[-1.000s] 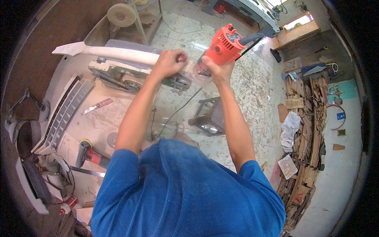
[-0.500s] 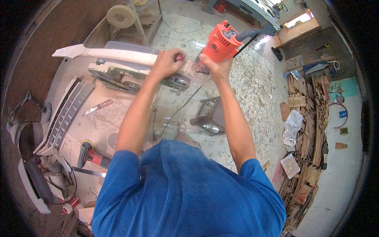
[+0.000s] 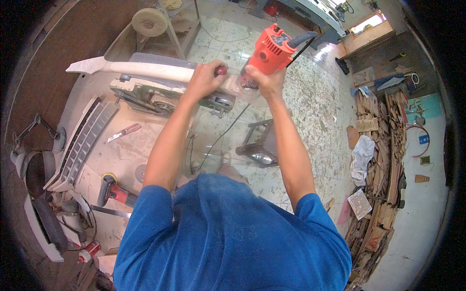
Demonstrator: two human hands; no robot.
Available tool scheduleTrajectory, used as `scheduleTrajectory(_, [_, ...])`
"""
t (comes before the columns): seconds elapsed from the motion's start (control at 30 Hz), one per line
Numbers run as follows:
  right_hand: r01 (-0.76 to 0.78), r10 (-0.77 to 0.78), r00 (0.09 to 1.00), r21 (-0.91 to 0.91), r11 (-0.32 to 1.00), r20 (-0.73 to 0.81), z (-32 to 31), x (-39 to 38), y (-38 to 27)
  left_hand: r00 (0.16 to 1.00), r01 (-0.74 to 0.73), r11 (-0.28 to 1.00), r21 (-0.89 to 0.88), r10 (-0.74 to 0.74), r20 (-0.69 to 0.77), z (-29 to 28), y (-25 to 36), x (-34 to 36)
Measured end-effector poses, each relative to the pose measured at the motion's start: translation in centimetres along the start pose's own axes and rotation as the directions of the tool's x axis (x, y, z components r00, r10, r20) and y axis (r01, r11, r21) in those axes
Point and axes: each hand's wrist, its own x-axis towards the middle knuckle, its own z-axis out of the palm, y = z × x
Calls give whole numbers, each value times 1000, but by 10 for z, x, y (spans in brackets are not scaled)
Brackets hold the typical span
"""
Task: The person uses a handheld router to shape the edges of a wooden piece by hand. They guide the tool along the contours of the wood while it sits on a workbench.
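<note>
An orange router [image 3: 268,51] with a dark cable stands in my right hand [image 3: 270,83], whose thumb and fingers wrap its lower body. My left hand [image 3: 205,80] is closed round a dark red round knob [image 3: 221,71] just left of the router. What joins knob and router is blurred, perhaps a clear base. A long pale wooden piece [image 3: 145,68] with a flared far-left end runs in under my left hand. It lies over a dusty belt-sander-like machine [image 3: 162,99]. The router's bit and the fingers' undersides are hidden.
On the dusty bench [image 3: 121,155] at left lie a utility knife [image 3: 124,132], a red and black power sander [image 3: 114,190] and a slatted grey grille [image 3: 85,140]. A dark stool [image 3: 259,143] stands on the floor beyond me. Wood offcuts [image 3: 383,160] pile up at right.
Both hands stay on the knob and router, nearly in place. The surroundings shift slightly to the right and down in view.
</note>
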Motion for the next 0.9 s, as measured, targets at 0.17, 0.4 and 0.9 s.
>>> scheduleTrajectory(0.17, [23,-23,1000,3,1000,-14,0,0,3,999,-38,997,60,37,15,-1,-6,1])
scheduleTrajectory(0.4, [-73,69,995,41,996,77,-5,-3,3,1000,-2,999,34,2,12,-2,0,0])
scheduleTrajectory(0.9, [-16,17,999,32,999,-48,4,-15,-10,996,23,995,100,-32,83,-6,0,1])
